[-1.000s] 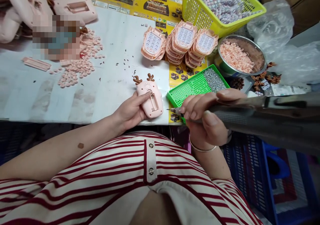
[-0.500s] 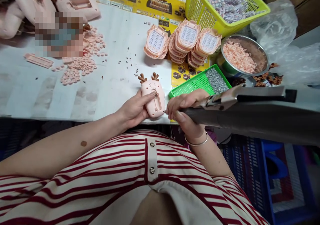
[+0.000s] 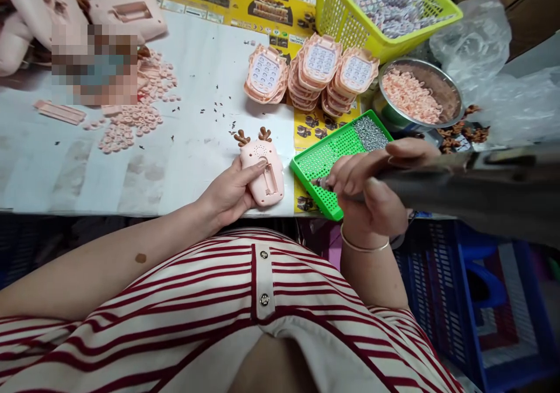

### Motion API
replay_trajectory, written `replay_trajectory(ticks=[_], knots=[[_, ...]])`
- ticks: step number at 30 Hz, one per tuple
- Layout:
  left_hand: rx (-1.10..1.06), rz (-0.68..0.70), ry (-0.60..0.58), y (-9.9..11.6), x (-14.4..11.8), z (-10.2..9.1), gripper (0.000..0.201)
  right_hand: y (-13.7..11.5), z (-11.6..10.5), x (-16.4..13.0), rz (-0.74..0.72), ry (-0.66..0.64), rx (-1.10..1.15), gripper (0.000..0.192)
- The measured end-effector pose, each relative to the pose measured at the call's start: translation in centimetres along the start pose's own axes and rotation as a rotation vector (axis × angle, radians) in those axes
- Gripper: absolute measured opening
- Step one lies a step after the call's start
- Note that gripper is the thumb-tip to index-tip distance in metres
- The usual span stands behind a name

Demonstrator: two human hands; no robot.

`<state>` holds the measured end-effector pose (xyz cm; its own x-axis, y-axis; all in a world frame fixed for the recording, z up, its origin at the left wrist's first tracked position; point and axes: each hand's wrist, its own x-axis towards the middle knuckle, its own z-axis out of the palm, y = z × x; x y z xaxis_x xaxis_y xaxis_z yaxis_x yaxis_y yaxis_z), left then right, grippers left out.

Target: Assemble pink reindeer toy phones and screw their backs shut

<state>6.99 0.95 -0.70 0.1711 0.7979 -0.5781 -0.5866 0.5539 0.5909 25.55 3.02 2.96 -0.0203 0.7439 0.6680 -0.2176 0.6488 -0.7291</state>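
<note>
My left hand (image 3: 230, 192) holds a pink toy phone shell (image 3: 263, 168) with brown antlers, back side up, flat on the white table near its front edge. My right hand (image 3: 371, 192) grips a grey electric screwdriver (image 3: 472, 192). Its tip (image 3: 315, 181) is over the green screw tray (image 3: 324, 160), just right of the shell. A heap of small silver screws (image 3: 370, 133) lies at the tray's far end.
Stacks of pink keypad fronts (image 3: 312, 75) stand behind the tray. A steel bowl (image 3: 420, 95) of pink parts and a yellow basket (image 3: 385, 8) sit at the back right. Pink rings (image 3: 135, 113) are scattered at left. A blue crate (image 3: 450, 305) is below right.
The screwdriver tip went left to the shell's lower right edge, then pulled back right over the green tray. My left hand kept the shell in place.
</note>
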Motion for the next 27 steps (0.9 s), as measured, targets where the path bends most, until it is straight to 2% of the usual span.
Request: replay_trajectory(ticks=[4, 8, 21, 24, 27], knots=[[0.006, 0.005, -0.004, -0.1, 0.1, -0.1, 0.034, 1.9, -2.4, 0.5, 0.011, 0.153, -0.255, 0.03], [0.004, 0.008, -0.008, -0.1, 0.0, -0.1, 0.032, 2.7, -3.0, -0.2, 0.052, 0.128, -0.35, 0.029], [-0.026, -0.008, 0.0, -0.1, 0.3, -0.4, 0.029, 2.9, -3.4, -0.8, 0.238, 0.055, -0.43, 0.033], [-0.022, -0.002, -0.001, -0.1, 0.3, -0.4, 0.03, 3.0, -3.4, -0.9, 0.213, 0.085, -0.46, 0.031], [-0.015, 0.008, 0.006, -0.1, 0.3, -0.4, 0.032, 3.0, -3.1, -0.7, 0.131, 0.096, -0.352, 0.019]])
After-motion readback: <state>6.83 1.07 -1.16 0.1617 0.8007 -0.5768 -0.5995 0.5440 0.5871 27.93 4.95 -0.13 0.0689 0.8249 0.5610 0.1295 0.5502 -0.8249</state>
